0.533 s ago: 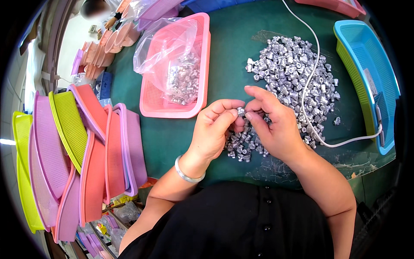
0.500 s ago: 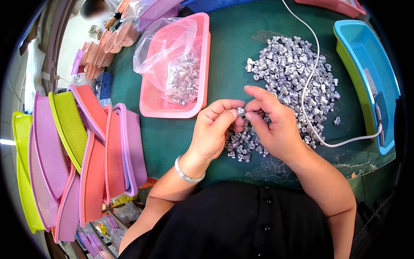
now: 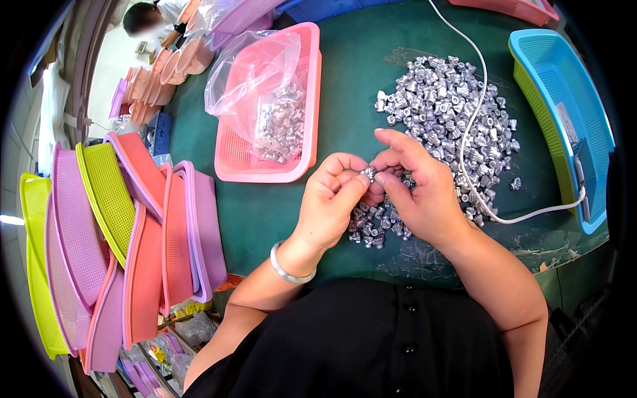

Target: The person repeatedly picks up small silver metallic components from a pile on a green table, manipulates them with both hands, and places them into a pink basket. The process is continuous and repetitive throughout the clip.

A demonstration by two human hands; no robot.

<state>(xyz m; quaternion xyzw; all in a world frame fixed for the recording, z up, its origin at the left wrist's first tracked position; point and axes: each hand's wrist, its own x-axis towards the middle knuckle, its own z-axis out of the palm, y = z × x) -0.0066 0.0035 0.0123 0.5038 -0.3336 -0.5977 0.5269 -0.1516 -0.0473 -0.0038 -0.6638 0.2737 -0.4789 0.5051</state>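
Observation:
My left hand (image 3: 330,202) and my right hand (image 3: 418,189) meet fingertip to fingertip over the green table (image 3: 265,212). Between them they pinch one small silver metal part (image 3: 369,174). Under and behind my hands lies a big heap of the same silver parts (image 3: 448,109). A smaller cluster of these silver parts (image 3: 371,225) sits just below my fingers. A silver bangle (image 3: 286,270) circles my left wrist.
A pink mesh basket (image 3: 305,99) left of the heap holds a clear plastic bag (image 3: 259,73) with more silver parts. A white cable (image 3: 474,119) crosses the heap toward a blue basket (image 3: 564,113) on the right. Stacked pink, purple and yellow baskets (image 3: 119,232) stand at the left. Another person (image 3: 149,16) is at the far top left.

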